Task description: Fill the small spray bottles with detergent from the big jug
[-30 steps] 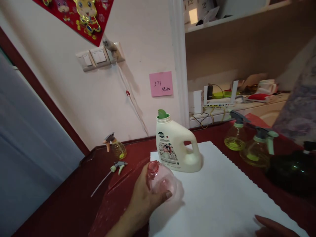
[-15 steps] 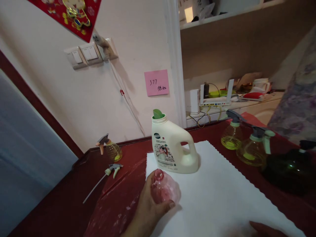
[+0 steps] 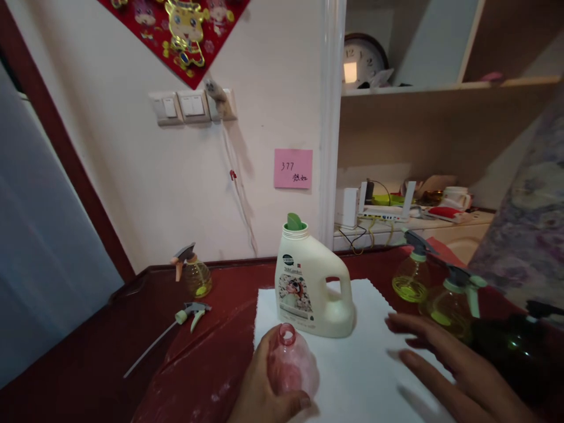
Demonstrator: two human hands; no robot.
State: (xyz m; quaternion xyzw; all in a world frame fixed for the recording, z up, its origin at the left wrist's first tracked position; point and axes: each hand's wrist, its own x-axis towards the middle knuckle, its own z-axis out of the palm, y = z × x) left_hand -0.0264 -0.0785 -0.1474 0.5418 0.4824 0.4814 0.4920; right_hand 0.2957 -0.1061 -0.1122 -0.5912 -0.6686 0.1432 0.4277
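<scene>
Pink spray bottle (image 3: 291, 365) — capless, empty-looking, gripped upright by left hand (image 3: 264, 393) on white cloth (image 3: 365, 376). Right hand (image 3: 453, 364) spread, hovering toward detergent jug (image 3: 308, 288) — loose trigger head (image 3: 192, 310) lies apart, unattached.

Dim warm indoor light; soft shadows on wall; right hand (image 3: 458, 367) motion-blurred; edges stretched, blurry.

Two hands (image 3: 264, 390) (image 3: 453, 364); one pink bottle (image 3: 293, 364); one jug (image 3: 308, 288); three sprayers (image 3: 194, 273) (image 3: 412, 270) (image 3: 453, 299); one loose trigger (image 3: 191, 311); one cloth (image 3: 365, 364); one note (image 3: 293, 168); one clock (image 3: 363, 59).
</scene>
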